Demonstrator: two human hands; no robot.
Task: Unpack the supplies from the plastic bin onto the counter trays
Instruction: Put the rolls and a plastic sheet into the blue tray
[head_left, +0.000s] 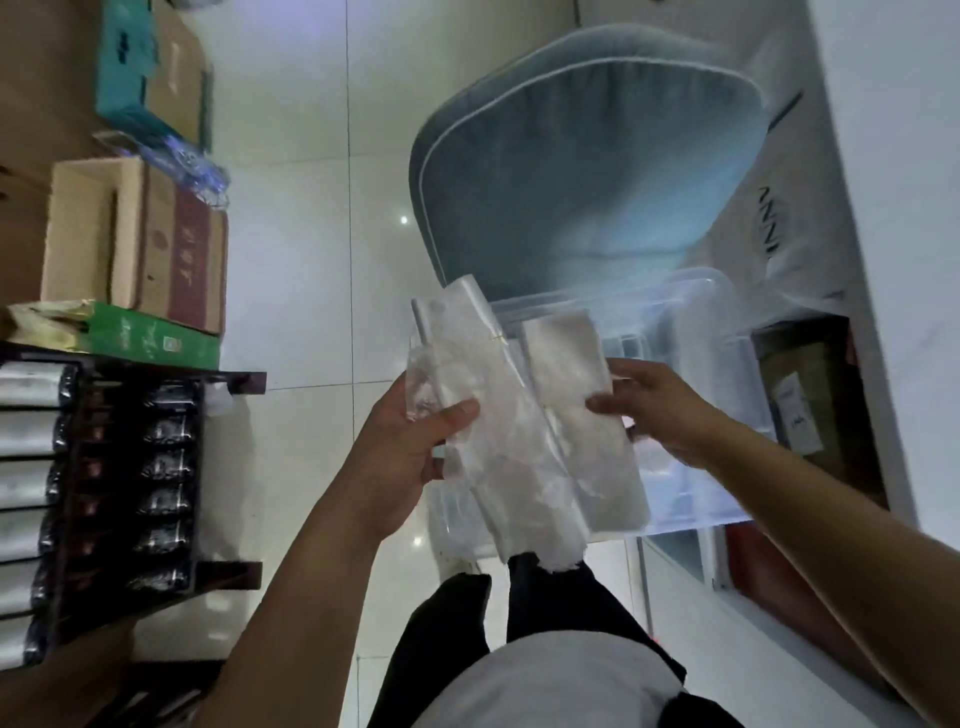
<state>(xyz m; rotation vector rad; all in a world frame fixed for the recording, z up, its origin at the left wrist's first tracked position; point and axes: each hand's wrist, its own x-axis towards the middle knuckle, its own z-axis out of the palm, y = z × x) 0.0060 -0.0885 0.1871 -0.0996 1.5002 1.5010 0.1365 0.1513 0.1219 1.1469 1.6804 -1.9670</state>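
Note:
A stack of clear plastic packets (524, 441) with white contents is held up in front of me, above the clear plastic bin (696, 312). My left hand (410, 452) grips the stack's left edge, thumb on top. My right hand (660, 410) pinches its right edge. The bin sits on the seat of a blue-grey cushioned chair (587, 171); much of its inside is hidden behind the packets. At the left, a dark tray (228, 379) holds rows of black and silver packets (166, 452).
Cardboard boxes (140, 239) and a green box (145, 338) stand at the left beyond the tray. A white counter or cabinet (893, 208) runs along the right, with a brown box (800, 395) beneath it. White glossy floor tiles (311, 208) lie between. My dark trousers (545, 613) show below.

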